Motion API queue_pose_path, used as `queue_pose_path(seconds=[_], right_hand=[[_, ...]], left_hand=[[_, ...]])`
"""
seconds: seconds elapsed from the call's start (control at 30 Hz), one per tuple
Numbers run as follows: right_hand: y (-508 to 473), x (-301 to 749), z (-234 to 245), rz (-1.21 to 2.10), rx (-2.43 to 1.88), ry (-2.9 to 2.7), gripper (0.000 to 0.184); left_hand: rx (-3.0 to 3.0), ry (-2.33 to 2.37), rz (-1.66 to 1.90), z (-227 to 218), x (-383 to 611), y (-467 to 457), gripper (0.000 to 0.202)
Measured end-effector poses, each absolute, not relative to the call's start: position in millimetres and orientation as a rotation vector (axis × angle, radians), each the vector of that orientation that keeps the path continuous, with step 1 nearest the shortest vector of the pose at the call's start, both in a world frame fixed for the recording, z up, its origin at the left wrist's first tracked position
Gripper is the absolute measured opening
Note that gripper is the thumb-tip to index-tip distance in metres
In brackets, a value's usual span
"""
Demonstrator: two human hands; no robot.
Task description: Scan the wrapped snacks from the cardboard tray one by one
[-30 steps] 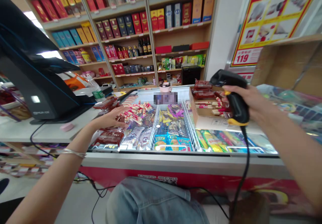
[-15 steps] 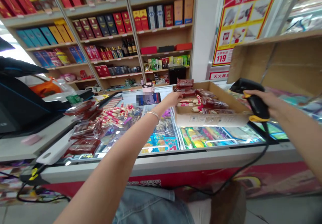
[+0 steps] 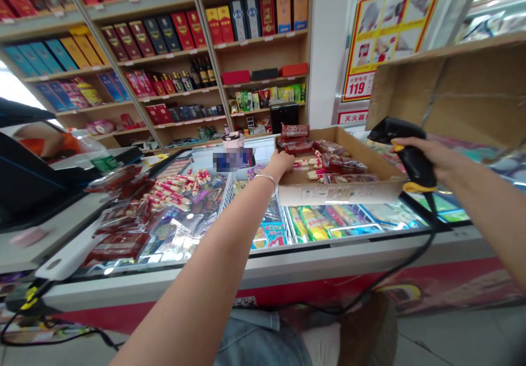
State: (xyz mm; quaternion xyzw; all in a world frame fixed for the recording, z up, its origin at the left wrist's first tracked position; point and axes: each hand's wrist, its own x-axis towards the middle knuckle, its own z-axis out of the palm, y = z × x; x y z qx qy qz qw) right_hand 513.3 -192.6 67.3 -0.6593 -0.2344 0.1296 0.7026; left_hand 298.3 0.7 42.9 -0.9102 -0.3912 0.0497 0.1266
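Holding the barcode scanner (image 3: 419, 169) by its handle, your right hand (image 3: 433, 159) is wrapped close round the grip just beyond the right end of the open cardboard box (image 3: 329, 195), with the scanner's head turned left, toward the box. Your left hand (image 3: 281, 162) is at the box's opposite end, by the left wall, fingers dipping inside; their tips are hidden, so you cannot tell from here how wide they stand or whether they grip anything. The red-and-white sticks (image 3: 311, 163) in the box lie just right of your left hand, long axes running roughly left to right, so they point back toward that hand, which is clearly the nearer of the two. A small stack of red-brown packets (image 3: 295, 131) sits just behind your left hand, and more packets lie to the right of the sticks. The box itself rests on the freezer (image 3: 287, 251); well to its left, a loose heap of similar sticks (image 3: 175, 188) lies beside a pile of packets (image 3: 119, 244)
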Motion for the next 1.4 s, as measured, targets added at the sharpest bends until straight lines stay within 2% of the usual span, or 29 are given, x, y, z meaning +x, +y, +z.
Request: queue_pose_path(seconds=[0.13,0.23,0.33,0.47,0.53,0.67,0.8,0.93,1.03,1.2,1.4], right_hand=[[-191,519,64,0.420,-1.438,-0.499,0.019],[-188,532,69,0.649,-1.455,-0.488,0.015],[-184,540,81,0.779,-1.447,-0.506,0.014],[-180,521,101,0.797,-1.324,-0.572,0.015],[-176,495,112,0.802,-1.212,-0.635,0.013],[-169,421,124,0.989,-0.991,-0.736,0.012],[-155,342,111,1.241,-0.882,-0.868,0.010],[-130,276,75,1.359,-0.929,-0.977,0.019],[-110,240,45,1.433,-0.928,-0.936,0.018],[-96,211,9,1.498,-0.935,-0.789,0.014],[-104,219,-6,1.519,-0.992,-0.731,0.014]], left_hand=[[-2.665,-1.147,0.100,48,295,-6,0.034],[-2.694,-1.169,-0.101,52,292,-13,0.026],[-2.773,-1.251,-0.696,57,280,-21,0.024],[-2.868,-1.259,-1.912,59,233,-33,0.021],[-2.938,-1.194,-2.347,52,197,-39,0.022],[-2.866,-1.257,-2.745,29,130,-42,0.028],[-2.560,-1.420,-3.021,11,94,-29,0.027],[-2.227,-1.413,-3.218,4,74,-12,0.034],[-2.015,-1.523,-3.252,2,62,-3,0.033],[-1.999,-1.628,-2.947,-3,54,0,0.035],[-2.152,-1.570,-2.607,-6,57,2,0.034]])
